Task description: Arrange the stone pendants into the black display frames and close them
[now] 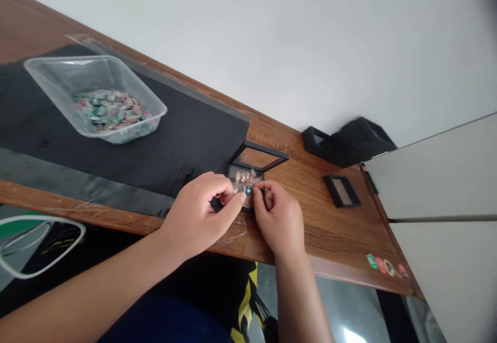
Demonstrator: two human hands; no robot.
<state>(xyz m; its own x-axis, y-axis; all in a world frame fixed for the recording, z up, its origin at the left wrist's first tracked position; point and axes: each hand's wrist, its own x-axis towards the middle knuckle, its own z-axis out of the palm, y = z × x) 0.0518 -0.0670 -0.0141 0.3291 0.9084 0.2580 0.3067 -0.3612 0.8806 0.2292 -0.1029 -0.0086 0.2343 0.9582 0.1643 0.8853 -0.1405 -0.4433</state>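
Note:
A small black display case lies open on the wooden table, its clear-windowed lid raised at the back. Several small stones sit in a row inside it. My left hand and my right hand meet over the case's front edge. Both have fingers curled in a pinch around a small blue-green stone at the case. The case's front part is hidden under my fingers.
A clear plastic tub with several coloured stones stands on a black mat at the left. More black cases are stacked at the back right, and one closed case lies flat to the right. Stickers mark the table's near edge.

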